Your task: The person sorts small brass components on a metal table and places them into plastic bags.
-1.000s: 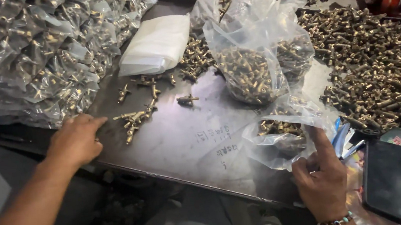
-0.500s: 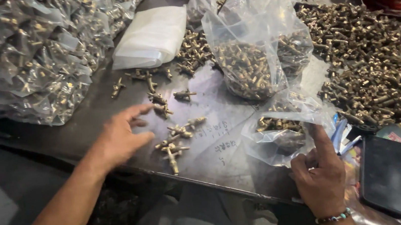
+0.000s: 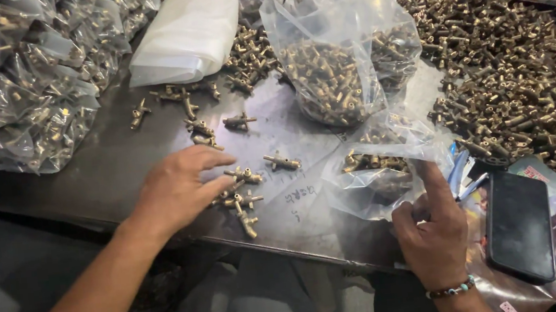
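Observation:
My left hand [image 3: 178, 187] lies flat on the dark metal table [image 3: 107, 167], fingers spread over a small cluster of brass fittings [image 3: 244, 197] it is pushing along the surface. My right hand [image 3: 434, 229] pinches the edge of a small clear plastic bag [image 3: 376, 173] that lies open near the table's front edge with several brass fittings inside. One fitting [image 3: 282, 162] lies loose between the cluster and the bag.
A larger clear bag [image 3: 331, 68] of fittings stands behind. A big heap of loose brass fittings [image 3: 517, 76] fills the right. Packed bags [image 3: 15, 80] pile at left, a stack of empty bags [image 3: 186, 38] behind, a black phone [image 3: 519, 227] at right.
My left hand has swept from the table's left edge rightward, dragging the cluster of fittings toward the small bag. My right hand has kept its hold on the bag.

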